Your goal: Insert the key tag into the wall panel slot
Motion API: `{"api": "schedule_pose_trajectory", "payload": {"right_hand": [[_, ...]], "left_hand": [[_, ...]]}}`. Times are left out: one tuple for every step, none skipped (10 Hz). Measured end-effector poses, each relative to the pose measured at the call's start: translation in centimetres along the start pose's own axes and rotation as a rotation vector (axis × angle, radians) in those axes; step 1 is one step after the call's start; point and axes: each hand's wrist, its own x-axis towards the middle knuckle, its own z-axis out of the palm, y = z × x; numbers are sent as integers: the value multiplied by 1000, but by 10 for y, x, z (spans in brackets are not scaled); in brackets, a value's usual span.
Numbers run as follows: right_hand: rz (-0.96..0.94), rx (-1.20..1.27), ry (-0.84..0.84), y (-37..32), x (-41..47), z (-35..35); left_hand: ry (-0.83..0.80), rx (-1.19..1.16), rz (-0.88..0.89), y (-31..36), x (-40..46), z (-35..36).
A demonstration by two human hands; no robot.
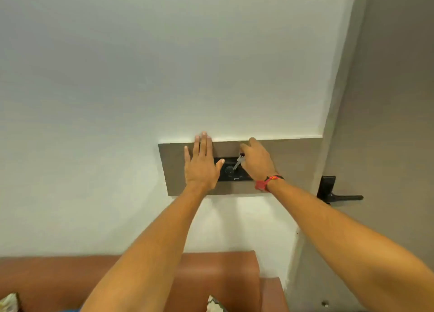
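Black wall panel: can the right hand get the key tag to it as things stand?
Probably yes. The right hand already holds the key tag against the black wall panel; the left hand lies flat beside it, covering only its left edge.

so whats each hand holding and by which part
The right hand pinches the key tag at its top; a key dangles below. The left hand holds nothing, lying flat on the wall panel.

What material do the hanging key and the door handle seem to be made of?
Key: probably metal, with a pale silvery shine along its blade. Door handle: matte black, no gleam visible; possibly coated metal or plastic, the picture cannot settle which.
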Motion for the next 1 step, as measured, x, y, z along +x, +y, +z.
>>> {"api": "schedule_pose_trajectory", "payload": {"right_hand": [[1, -56, -57, 5, -6, 5]], "left_hand": [[-42, 42, 2, -1, -3, 6]]}}
